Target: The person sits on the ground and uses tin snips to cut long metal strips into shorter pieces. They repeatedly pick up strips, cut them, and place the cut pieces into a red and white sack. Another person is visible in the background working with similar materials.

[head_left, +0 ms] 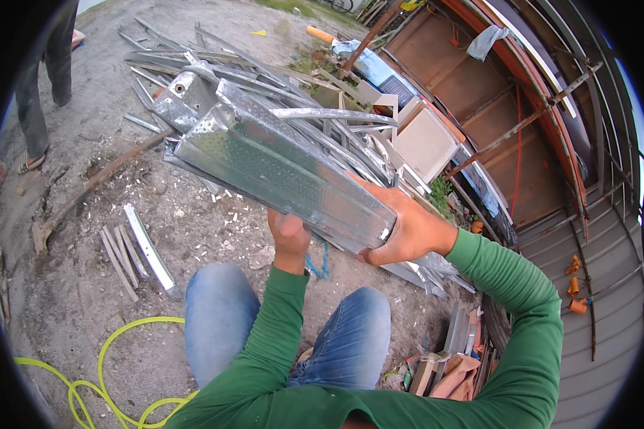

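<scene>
A wide galvanized metal channel (286, 171) with a dimpled face is held up in front of me, slanting from upper left to lower right. My right hand (411, 225) wraps round its near right end, thumb below the edge and fingers behind. Underneath its middle, my left hand (288, 234) is closed on the lower edge; its fingertips are mostly hidden by the metal. Just beyond the channel's far end lies a bent metal piece (186, 100) with a round hole. Behind the channel spreads a pile of thin metal strips and profiles (229, 71).
On the dirt to the left lie a curved metal strip (149, 247), several thin sticks (118, 261) and a wooden pole (100, 179). A yellow-green hose (107, 350) coils at lower left. Scrap wood (444, 368) sits at lower right. Another person's legs (32, 107) stand far left.
</scene>
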`<state>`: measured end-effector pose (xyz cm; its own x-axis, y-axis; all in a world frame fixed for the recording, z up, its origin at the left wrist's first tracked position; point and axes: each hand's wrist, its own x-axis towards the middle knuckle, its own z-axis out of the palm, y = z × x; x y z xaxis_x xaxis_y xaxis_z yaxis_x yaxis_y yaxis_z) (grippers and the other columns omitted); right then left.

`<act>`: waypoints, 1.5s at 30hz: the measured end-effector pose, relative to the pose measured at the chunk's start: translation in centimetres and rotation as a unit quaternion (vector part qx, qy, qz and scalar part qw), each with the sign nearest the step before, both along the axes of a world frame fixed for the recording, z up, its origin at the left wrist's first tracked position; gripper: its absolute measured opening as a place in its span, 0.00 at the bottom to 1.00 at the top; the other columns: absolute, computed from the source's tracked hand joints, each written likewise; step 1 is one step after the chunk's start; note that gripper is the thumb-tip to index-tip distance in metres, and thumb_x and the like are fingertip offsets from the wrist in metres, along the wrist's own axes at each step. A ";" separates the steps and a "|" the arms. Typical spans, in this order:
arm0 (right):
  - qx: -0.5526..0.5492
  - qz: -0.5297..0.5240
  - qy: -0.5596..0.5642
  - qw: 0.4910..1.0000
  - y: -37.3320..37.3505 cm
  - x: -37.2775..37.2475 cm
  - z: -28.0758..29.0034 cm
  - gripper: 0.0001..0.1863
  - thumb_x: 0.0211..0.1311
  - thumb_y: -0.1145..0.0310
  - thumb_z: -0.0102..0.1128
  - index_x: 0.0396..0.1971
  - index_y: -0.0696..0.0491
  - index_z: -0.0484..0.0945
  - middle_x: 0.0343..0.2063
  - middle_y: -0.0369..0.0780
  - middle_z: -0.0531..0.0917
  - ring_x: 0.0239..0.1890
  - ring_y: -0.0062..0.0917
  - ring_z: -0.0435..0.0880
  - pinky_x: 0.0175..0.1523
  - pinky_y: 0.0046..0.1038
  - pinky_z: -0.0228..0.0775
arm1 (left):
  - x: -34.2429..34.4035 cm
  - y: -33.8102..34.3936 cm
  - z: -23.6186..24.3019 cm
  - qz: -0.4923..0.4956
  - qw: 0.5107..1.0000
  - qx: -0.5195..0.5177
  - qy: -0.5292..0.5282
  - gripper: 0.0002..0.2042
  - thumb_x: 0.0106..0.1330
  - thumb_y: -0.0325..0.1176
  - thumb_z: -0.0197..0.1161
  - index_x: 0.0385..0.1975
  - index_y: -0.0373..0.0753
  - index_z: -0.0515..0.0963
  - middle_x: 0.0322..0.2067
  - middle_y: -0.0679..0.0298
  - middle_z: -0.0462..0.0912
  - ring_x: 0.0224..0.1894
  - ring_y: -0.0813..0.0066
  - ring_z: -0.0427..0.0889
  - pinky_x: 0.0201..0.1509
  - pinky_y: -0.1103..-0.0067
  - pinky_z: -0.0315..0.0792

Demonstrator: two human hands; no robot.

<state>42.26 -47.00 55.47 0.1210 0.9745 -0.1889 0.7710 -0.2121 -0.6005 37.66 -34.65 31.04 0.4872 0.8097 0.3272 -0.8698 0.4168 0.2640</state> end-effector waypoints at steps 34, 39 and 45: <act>0.025 -0.015 -0.108 0.994 9.6 -3.1 -14.7 0.57 0.36 0.67 0.75 0.75 0.56 0.61 0.69 0.54 0.66 0.70 0.52 0.68 0.72 0.44 0.60 | 1.8 8.7 -8.8 -0.053 0.987 -0.086 -0.122 0.32 0.71 0.61 0.58 0.48 0.30 0.75 0.35 0.54 0.79 0.43 0.57 0.81 0.54 0.65 0.75; 0.037 -0.004 -0.121 0.992 10.9 -2.5 -16.4 0.61 0.34 0.68 0.76 0.76 0.58 0.57 0.68 0.53 0.65 0.71 0.54 0.65 0.74 0.44 0.59 | 1.9 8.5 -9.0 -0.093 0.963 -0.181 -0.175 0.23 0.74 0.51 0.60 0.48 0.32 0.74 0.35 0.57 0.79 0.42 0.60 0.80 0.55 0.67 0.77; 0.073 -0.003 -0.116 0.991 12.1 -2.5 -18.1 0.59 0.33 0.68 0.77 0.73 0.62 0.57 0.65 0.56 0.64 0.69 0.54 0.65 0.75 0.43 0.59 | 2.0 8.9 -9.5 -0.132 0.959 -0.145 -0.204 0.15 0.78 0.44 0.55 0.49 0.38 0.73 0.40 0.61 0.78 0.49 0.68 0.78 0.60 0.72 0.77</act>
<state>39.78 -34.92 37.33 0.1511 0.9884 -0.0120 0.8906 -0.1414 -0.4322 39.68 -25.75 21.55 0.5664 0.7617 0.3146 -0.7304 0.6407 -0.2364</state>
